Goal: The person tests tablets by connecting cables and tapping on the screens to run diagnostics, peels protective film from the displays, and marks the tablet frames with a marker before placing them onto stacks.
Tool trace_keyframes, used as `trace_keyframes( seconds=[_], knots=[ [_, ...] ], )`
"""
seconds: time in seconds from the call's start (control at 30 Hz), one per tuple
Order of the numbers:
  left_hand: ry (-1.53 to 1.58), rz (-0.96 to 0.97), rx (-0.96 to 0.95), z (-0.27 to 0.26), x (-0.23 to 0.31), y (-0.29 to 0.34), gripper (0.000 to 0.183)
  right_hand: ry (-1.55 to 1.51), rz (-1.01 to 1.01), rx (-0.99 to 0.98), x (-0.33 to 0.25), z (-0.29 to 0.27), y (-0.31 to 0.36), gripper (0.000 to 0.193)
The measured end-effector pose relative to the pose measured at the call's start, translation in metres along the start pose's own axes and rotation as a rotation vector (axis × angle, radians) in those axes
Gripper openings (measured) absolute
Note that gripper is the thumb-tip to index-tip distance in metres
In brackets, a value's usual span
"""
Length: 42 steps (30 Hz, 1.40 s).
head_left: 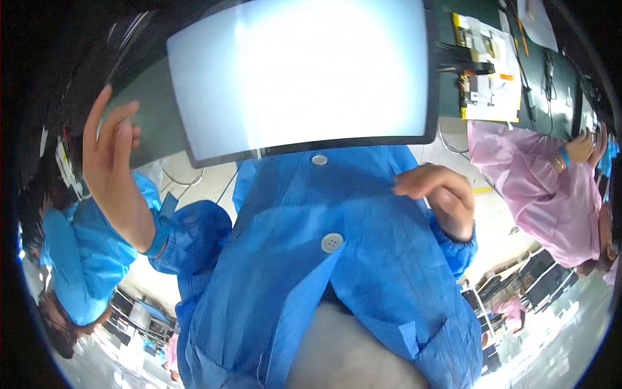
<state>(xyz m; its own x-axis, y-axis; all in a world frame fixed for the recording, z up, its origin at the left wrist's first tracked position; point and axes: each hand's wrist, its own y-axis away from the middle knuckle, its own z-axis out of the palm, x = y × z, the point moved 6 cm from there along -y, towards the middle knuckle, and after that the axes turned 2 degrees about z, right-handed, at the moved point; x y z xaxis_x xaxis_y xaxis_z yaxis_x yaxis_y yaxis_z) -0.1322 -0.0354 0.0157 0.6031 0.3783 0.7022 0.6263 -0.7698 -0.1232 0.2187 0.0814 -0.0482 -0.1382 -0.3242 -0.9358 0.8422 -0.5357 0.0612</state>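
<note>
A wide panel (pixel 389 71) with a dark frame and a glaring white face lies in front of me, its near edge at the table's edge. My left hand (pixel 110 139) is raised left of the panel, fingers apart and partly bent, holding nothing I can see. A blue band circles that wrist. Below the panel's near right corner, my right hand (pixel 444 193) hangs in the air by my blue coat (pixel 363 214). Its fingers curve loosely toward the left, and nothing shows in them. Neither hand touches the panel.
Right of the panel, a white sheet with yellow edging (pixel 492 71) lies on the dark green table (pixel 447 97), near black cables (pixel 549 81). One person in a pink coat (pixel 531 188) sits at right, another in blue (pixel 84 253) at left.
</note>
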Motion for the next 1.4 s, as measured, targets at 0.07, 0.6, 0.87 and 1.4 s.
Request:
trace_keyframes(
  seconds=[0.07, 0.6, 0.87, 1.4],
  knots=[
    [-0.002, -0.034, 0.018, 0.001, -0.001, 0.0, 0.033, -0.117, 0.274, 0.031, 0.029, -0.008, 0.005, 0.033],
    [0.605, -0.162, 0.135, 0.024, 0.018, 0.017, 0.018, -1.054, -0.481, 0.778, 0.038, -0.101, 0.079, 0.038],
    [0.562, 0.079, -0.199, 0.04, 0.045, 0.019, 0.019, -0.023, -0.431, 0.652, -0.079, -0.119, 0.066, 0.059],
    [-0.014, 0.599, -0.445, 0.13, 0.141, 0.019, 0.032, 0.554, 0.104, 0.194, -0.053, -0.059, -0.059, 0.042]
  ],
)
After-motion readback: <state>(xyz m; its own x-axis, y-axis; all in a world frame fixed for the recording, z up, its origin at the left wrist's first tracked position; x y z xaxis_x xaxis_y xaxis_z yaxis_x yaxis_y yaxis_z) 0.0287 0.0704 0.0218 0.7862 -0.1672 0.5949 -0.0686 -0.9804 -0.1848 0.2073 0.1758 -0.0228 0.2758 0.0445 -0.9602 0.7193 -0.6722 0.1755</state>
